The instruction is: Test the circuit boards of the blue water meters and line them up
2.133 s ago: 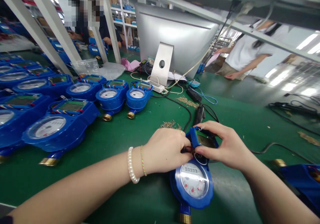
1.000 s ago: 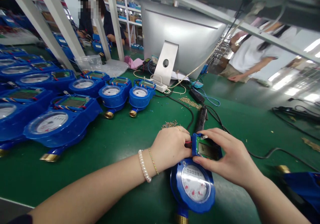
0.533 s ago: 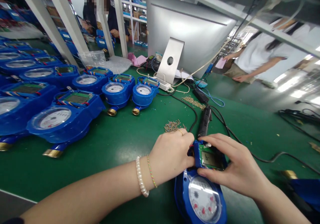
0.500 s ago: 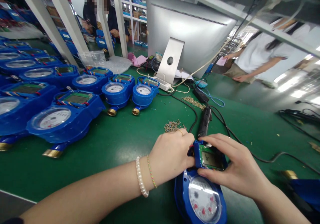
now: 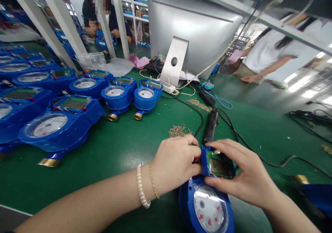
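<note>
A blue water meter (image 5: 209,207) with a round clear dial lies on the green table, close to me. Above its dial, my right hand (image 5: 240,172) grips a blue display module (image 5: 219,165) by its top and bottom edges, thumb below and fingers above. The module is tilted, its small screen facing up. My left hand (image 5: 178,162) has its fingers bent together at the module's left side, beside a bit of red wire. What those fingertips hold is hidden. A black electric screwdriver (image 5: 211,125) lies just behind the module.
Several blue meters (image 5: 76,117) stand at the left. Two piles of small screws (image 5: 178,131) lie behind my left hand. A monitor (image 5: 192,28) stands at the back among cables. Another meter's end (image 5: 316,195) is at the right edge. Two people are beyond the table.
The view has shifted slightly. My left hand's fingers have moved a little at the module's side, and more red wire shows there. My right hand keeps its grip.
</note>
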`<action>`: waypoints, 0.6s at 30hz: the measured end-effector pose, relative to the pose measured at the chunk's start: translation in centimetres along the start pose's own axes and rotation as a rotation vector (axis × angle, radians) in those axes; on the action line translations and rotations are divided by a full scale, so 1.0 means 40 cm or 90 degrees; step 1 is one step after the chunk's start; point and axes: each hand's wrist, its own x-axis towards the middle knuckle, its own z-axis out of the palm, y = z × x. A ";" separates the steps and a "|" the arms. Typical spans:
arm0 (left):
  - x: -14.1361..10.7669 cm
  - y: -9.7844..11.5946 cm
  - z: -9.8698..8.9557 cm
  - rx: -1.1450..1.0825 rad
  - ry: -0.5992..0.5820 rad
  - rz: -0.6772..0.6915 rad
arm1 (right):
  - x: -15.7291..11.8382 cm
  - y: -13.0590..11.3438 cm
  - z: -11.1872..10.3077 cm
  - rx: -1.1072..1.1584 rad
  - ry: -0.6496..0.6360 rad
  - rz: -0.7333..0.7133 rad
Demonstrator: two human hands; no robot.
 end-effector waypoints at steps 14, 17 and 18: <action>0.009 -0.011 0.002 -0.120 -0.035 -0.014 | 0.024 -0.020 0.005 0.002 -0.012 0.009; 0.008 -0.012 -0.004 -0.137 -0.041 -0.032 | 0.028 -0.021 0.006 -0.007 -0.018 0.004; 0.007 -0.013 -0.008 -0.142 -0.045 -0.034 | 0.029 -0.021 0.006 -0.011 -0.017 0.001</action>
